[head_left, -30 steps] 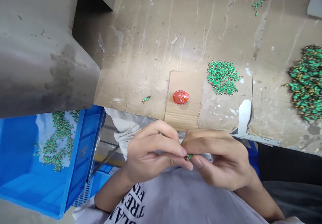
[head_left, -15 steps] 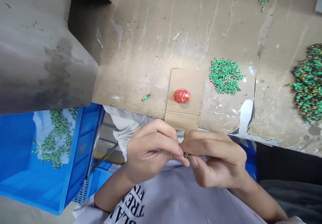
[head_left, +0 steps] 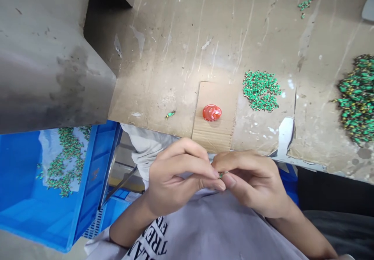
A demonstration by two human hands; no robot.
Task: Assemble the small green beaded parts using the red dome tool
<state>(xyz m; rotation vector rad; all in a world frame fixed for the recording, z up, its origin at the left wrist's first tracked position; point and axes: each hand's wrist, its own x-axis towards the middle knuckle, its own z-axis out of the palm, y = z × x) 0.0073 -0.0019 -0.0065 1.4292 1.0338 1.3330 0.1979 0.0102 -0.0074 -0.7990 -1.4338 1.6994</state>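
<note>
Left hand (head_left: 181, 177) and right hand (head_left: 253, 184) together, we pinch 1 green piece (head_left: 221, 175) between them, its long axis hidden.

I wear a pale lavender-grey fabric shirt (head_left: 213, 229), bold black capital letters (head_left: 161, 244) printed across its left side, with a loose left sleeve (head_left: 99, 245); my left hand (head_left: 182, 180) and right hand (head_left: 255, 184) are bare.

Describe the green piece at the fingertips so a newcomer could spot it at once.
Start from the brown table. At its near edge the hands meet over the shirt, pinching the green piece, mostly hidden. Unlike the piled ones, it is held.
</note>
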